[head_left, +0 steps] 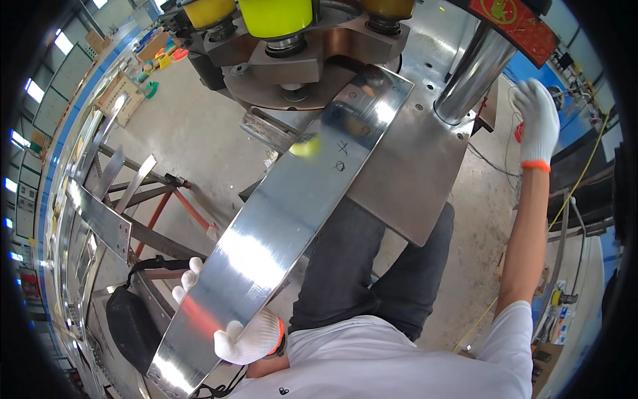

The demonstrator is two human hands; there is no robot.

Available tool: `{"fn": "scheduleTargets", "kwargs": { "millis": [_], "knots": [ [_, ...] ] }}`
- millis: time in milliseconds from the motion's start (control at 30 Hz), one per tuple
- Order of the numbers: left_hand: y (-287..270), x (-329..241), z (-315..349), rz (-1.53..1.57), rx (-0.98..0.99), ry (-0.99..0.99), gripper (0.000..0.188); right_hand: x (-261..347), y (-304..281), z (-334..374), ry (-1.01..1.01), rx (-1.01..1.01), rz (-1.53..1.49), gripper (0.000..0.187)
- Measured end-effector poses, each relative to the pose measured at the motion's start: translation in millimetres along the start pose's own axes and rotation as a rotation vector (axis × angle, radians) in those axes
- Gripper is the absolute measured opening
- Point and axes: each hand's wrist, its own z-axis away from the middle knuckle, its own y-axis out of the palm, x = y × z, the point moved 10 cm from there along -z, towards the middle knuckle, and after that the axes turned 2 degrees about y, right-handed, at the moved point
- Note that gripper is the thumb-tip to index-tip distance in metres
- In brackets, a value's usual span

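A long, shiny flat metal strip [266, 219] runs slantwise from the lower left up to the machine. Near its lower end my left hand [249, 340], in a white glove with an orange cuff, grips it, thumb on top and fingers curled round the far edge. The strip's far end lies under the turret of a punching machine [286, 73], beside a steel table plate [405, 179]. Dark circles and marks show on that end. Raised at the right, my gloved right hand [539, 123] is apart from the strip, fingers stretched out and holding nothing.
A thick chrome column [475, 73] rises from the plate, below a red warning label [515, 26]. At left a rack [156, 233] carries several metal strips, and a black bag [133, 326] hangs there. Cables and a yellow line [578, 179] run along the right.
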Motion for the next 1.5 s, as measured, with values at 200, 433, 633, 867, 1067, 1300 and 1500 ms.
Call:
{"fn": "scheduleTargets", "kwargs": {
  "millis": [200, 433, 633, 867, 1067, 1300, 1500],
  "knots": [
    [11, 33, 23, -0.073, 0.244, -0.01, 0.088, -83, 68, -123, -0.237, 0.624, 1.186, 0.037],
    [13, 47, 25, -0.141, 0.24, -0.173, 0.097, -106, 220, 6, -0.244, 1.29, 0.949, 0.037],
    [33, 22, 30, -0.971, 0.578, 0.255, 0.096, -124, 238, 5, -0.355, 1.267, 0.838, 0.03],
    [10, 57, 23, -1.116, 0.506, 0.038, 0.082, -98, 219, 15, -0.42, 1.235, 0.809, 0.018],
    [26, 85, 24, -0.653, 0.508, -0.05, 0.101, -92, 213, 18, -0.317, 1.179, 0.82, 0.018],
    [77, 127, 28, -0.495, 0.642, -0.003, 0.112, -88, 206, 19, -0.298, 1.156, 0.802, 0.018],
    [93, 175, 22, -0.378, 0.682, -0.028, 0.117, -89, 208, 21, -0.294, 1.165, 0.78, 0.017]
  ]
}}
